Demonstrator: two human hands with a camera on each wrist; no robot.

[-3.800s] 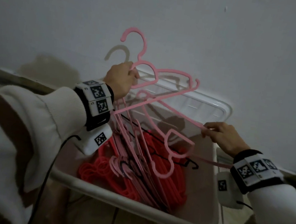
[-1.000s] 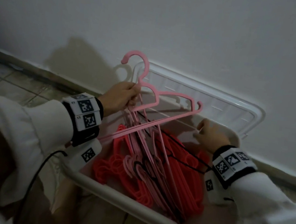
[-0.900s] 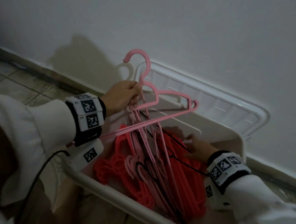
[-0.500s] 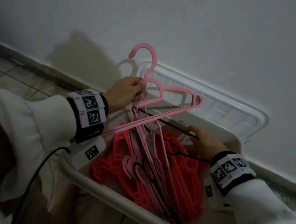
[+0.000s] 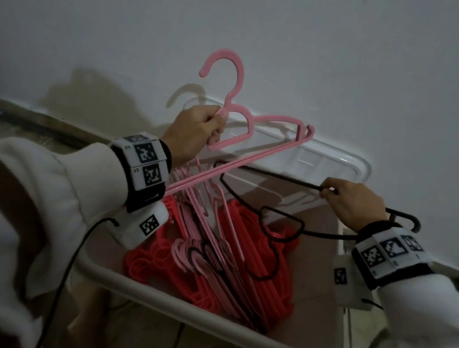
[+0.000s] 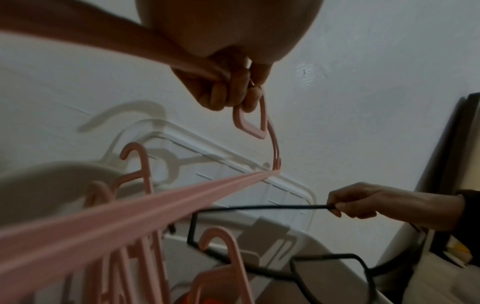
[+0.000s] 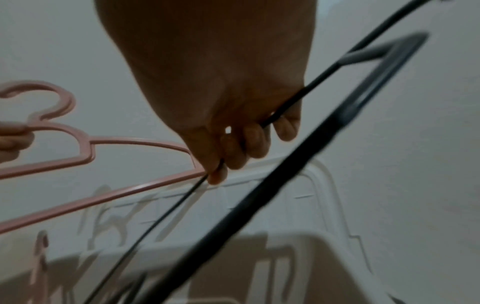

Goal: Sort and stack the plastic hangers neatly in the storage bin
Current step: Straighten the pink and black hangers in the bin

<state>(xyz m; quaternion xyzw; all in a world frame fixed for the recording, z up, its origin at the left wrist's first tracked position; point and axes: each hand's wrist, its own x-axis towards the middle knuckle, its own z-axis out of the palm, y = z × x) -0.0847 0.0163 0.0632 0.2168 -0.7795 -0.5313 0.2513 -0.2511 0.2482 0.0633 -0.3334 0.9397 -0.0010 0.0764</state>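
My left hand grips a bunch of pink hangers by the neck, held upright above the white storage bin; the same left hand and pink hangers show in the left wrist view. My right hand grips the thin bar of a black hanger, lifted over the bin's right side. The right wrist view shows that right hand curled round the black hanger. Red hangers lie piled in the bin with more pink ones leaning on them.
The bin's clear lid leans against the white wall behind the bin. A tiled floor strip runs along the wall at the left. A cable hangs from my left wrist in front of the bin.
My right hand reached down into the bin, took hold of a black hanger and lifted it up and to the right. The left hand kept its pink bunch raised.
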